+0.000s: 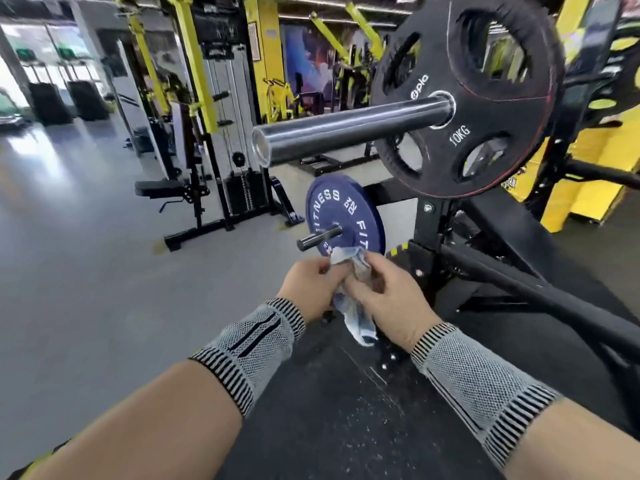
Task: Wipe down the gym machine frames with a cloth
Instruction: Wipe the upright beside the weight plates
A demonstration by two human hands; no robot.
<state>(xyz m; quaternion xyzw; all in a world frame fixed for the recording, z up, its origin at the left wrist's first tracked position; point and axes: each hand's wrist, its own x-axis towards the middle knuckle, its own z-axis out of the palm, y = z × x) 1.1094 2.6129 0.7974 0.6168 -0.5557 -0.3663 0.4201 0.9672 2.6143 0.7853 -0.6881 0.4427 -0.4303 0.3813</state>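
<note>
both hands meet at centre frame: left hand [313,287] and right hand [388,299] each pinch the cloth [356,318], bunched between them. cloth looks soft, light, limp; grip a folded wad. black frame [519,282] stands right.

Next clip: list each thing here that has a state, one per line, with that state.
cloth: bunched, held between both hands, lower end hanging free, off the frame.
left hand: pinching the cloth.
right hand: gripping the cloth.
black plate: loaded on the bar, marked 10KG.
bar: horizontal, outer end bare.
blue plate: stored upright on a peg.
frame: not touched by the cloth.
</note>
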